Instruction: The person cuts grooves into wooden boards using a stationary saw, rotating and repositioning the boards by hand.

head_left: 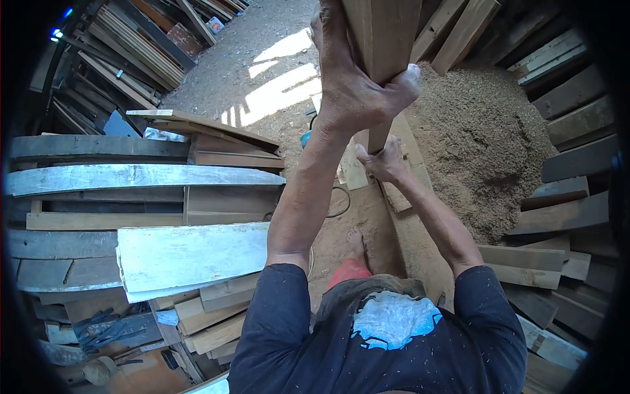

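Observation:
A thick wooden beam (387, 39) rises close to the camera, its upper end cut off by the top of the view. My left hand (357, 98) grips it high up, with the thumb wrapped across its near side. Lower down, my right hand (387, 161) is closed round the same beam, thumb toward its near edge. The beam's lower end is hidden behind my hands. Below it lies a long sawdust-covered board (413, 151).
A large heap of sawdust (485, 144) lies to the right, bordered by stacked timber (577, 151). On the left are piled planks, including a white-painted board (197, 256). A thin cable (344, 203) and my bare foot (356, 243) are on the dusty ground.

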A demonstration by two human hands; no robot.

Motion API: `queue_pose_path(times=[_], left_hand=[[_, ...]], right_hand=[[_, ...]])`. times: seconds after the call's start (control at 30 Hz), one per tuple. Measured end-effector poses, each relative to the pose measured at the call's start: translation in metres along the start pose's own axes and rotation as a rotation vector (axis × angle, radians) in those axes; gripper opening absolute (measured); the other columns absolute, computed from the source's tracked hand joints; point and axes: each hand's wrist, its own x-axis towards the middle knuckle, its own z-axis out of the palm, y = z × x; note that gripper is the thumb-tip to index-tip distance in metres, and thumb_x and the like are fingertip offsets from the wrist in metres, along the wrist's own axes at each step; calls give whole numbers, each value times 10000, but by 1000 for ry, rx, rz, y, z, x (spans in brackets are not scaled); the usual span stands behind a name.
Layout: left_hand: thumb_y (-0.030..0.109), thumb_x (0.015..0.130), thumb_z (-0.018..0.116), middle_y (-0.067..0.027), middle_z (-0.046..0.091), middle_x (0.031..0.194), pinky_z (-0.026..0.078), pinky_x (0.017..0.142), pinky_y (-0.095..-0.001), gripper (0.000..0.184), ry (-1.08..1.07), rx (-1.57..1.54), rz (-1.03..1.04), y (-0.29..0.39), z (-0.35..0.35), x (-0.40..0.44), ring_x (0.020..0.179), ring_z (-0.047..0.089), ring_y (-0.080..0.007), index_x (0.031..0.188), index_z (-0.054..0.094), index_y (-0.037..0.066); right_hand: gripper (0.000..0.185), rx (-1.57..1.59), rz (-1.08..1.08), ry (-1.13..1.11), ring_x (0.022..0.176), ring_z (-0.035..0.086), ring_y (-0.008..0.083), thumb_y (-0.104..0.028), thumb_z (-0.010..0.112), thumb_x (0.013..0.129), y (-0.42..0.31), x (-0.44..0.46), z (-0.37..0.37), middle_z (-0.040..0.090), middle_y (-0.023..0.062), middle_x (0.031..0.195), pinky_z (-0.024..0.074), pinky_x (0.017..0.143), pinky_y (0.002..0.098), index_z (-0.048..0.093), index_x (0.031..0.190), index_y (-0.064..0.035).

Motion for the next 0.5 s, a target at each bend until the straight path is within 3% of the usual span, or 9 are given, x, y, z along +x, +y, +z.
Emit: queue_pose_path(times=[0.2,0.33,0.4,0.47,0.5], left_hand=[[-9,636,640,-133,386,1525,528,984,-355,1245,0,6,43,-14,-9,7,1288,522,-234,1662,-43,163],[-13,637,629,-126,400,1507,548,911,-332,1237,-83,73,72,-15,-19,10,1225,547,-212,1663,-38,163],[-15,639,622,-123,412,1493,557,862,-319,1231,-52,88,98,-25,-21,14,1180,564,-200,1664,-36,164],[-17,642,617,-120,424,1480,562,816,-303,1226,1,53,51,-22,-16,14,1144,576,-190,1663,-36,163],[-18,644,615,-118,430,1473,564,793,-294,1223,32,24,9,-19,-13,14,1128,581,-185,1663,-36,163]], right_hand=[[387,-20,6,-15,861,703,420,-283,712,795,0,11,2,694,225,906,562,784,492,613,1055,-13],[409,17,6,3,878,702,422,-278,713,807,-3,17,2,696,224,948,561,792,496,612,1114,-27],[330,30,-74,91,789,686,359,-271,714,828,-2,19,6,681,186,861,549,736,465,629,1035,-30],[243,30,-194,236,612,652,232,-263,717,862,-1,22,11,649,114,674,527,620,401,663,848,-27],[246,34,-169,194,628,660,243,-263,715,861,-1,24,10,655,122,690,531,630,405,663,855,-23]])
